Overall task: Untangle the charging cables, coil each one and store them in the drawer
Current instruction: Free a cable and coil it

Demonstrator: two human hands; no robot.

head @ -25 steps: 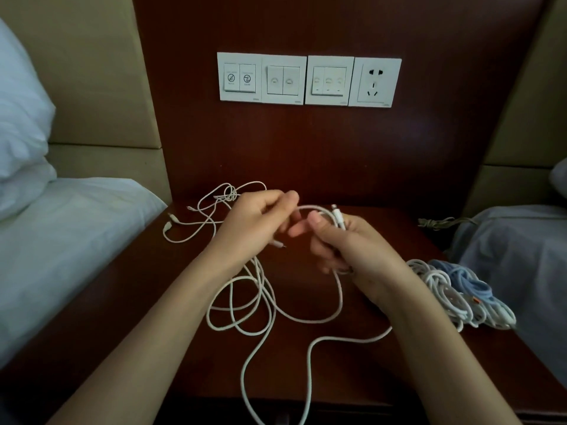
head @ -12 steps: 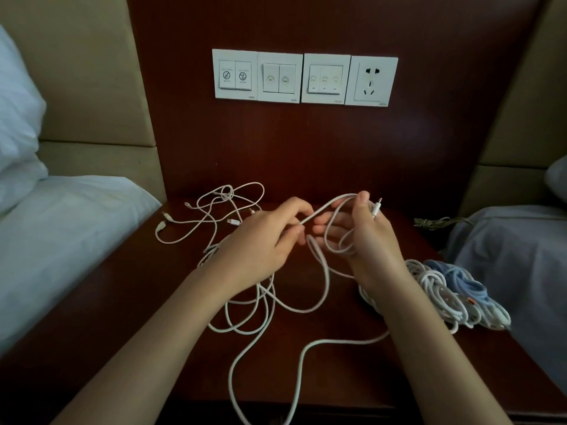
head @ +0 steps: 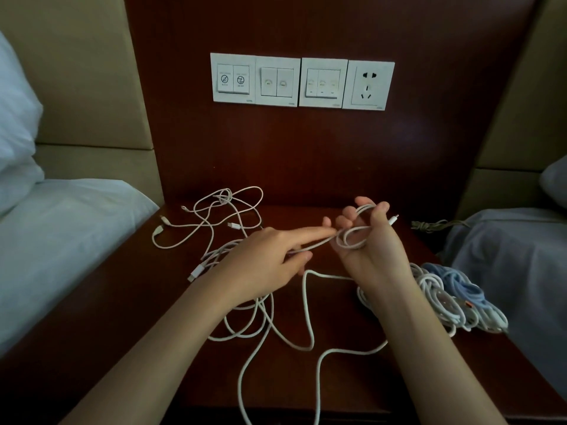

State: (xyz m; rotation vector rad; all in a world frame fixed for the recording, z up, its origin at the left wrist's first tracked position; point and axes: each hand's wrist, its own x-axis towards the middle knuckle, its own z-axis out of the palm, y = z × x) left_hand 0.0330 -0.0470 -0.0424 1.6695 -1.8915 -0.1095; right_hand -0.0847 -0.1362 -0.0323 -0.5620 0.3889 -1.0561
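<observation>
Above dark wooden nightstand (head: 352,388): right hand (head: 372,250) grips small loops of white cable (head: 349,240); left hand (head: 267,262) pinches same cable alongside. Loose tangle (head: 214,216) behind, coiled bundle (head: 451,296) at right.

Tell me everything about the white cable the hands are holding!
The thick white charging cable looks round, smooth and rubbery. The right hand holds a few small loops of it, with a white plug tip poking out past the thumb. The left hand pinches the straight stretch leading into the loops. The rest hangs down in loose curves onto the dark brown wooden nightstand and runs off its front edge.
</observation>
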